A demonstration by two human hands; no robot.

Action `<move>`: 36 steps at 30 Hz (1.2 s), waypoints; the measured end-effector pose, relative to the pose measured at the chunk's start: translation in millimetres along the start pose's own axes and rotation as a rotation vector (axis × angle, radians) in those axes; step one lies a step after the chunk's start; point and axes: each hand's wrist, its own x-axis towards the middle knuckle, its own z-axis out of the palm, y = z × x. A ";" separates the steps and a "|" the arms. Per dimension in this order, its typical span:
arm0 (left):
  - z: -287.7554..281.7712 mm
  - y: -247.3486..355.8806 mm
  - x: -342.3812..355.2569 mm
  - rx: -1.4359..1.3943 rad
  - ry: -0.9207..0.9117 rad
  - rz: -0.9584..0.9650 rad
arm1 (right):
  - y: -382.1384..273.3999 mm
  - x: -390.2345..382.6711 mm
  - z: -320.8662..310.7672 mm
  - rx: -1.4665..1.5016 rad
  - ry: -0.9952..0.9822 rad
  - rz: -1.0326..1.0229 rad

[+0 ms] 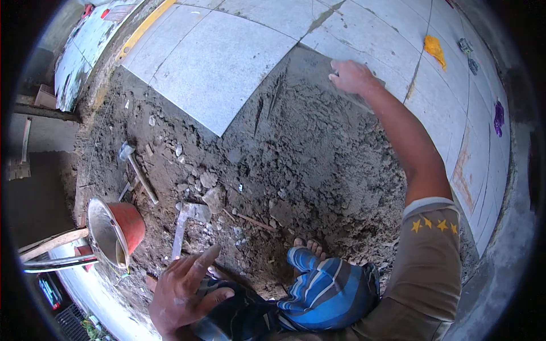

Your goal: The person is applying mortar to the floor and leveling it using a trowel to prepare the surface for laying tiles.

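Note:
My right hand reaches to the far side of a grey mortar bed, beside the laid tiles. Its fingers are curled round what looks like a flat trowel, mostly hidden under the hand; a thin straight edge shows below the wrist. The mortar near that hand is smoothed, while nearer to me it is rough and lumpy. A large pale tile borders the bed on the left, its corner pointing toward me. My left hand hovers by my knee, holding nothing, fingers apart.
A hammer lies on the dirt at left, near an orange bucket tipped on its side. Stones and a flat metal strip lie nearer. A yellow level rests far left; an orange cloth lies on the right tiles.

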 end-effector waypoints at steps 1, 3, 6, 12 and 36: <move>3.3 -2.1 0.5 0.013 0.019 0.010 | 1.0 4.2 0.1 0.044 0.000 -0.021; 7.8 -3.7 -2.1 0.045 0.032 -0.013 | 0.5 12.0 -1.1 0.087 -0.012 0.014; 9.9 -2.0 -9.3 0.061 0.030 -0.051 | 2.9 7.4 -4.6 0.249 -0.264 0.032; -1.4 6.2 -25.3 0.060 0.034 -0.006 | 8.1 -51.0 -4.8 0.245 -0.263 -0.093; -1.6 15.8 -61.2 0.038 0.046 -0.064 | -35.1 0.8 -19.5 -0.042 0.056 0.198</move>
